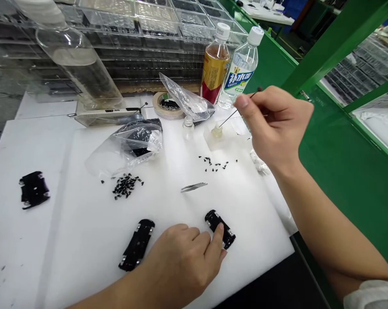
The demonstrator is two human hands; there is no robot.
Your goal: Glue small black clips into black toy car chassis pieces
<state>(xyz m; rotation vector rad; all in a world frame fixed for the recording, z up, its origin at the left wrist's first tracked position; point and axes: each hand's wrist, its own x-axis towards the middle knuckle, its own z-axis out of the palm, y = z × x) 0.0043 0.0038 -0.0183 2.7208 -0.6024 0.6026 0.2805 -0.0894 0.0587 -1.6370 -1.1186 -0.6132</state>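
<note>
My left hand [187,257] lies low on the white board, its other fingers curled and the index fingertip holding down a small black car-shaped base [217,222]. A second black car base [137,245] lies beside that hand's wrist, apart from the fingers. Up at the right, my right hand [274,122] pinches a thin dark needle-like rod [230,117]. The rod slants down, its tip at a pale yellowish blob [216,132] on a whitish pad. Metal tweezers [194,187] rest between the hands, below several scattered tiny black parts [217,165].
A heap of tiny black parts [125,186] and another black base [34,189] lie left. Behind stand a plastic bag [129,143], tape roll [163,112], small glass vial [188,126], two drink bottles [215,64], a large tilted bottle [81,64] and stacked clear trays [155,34].
</note>
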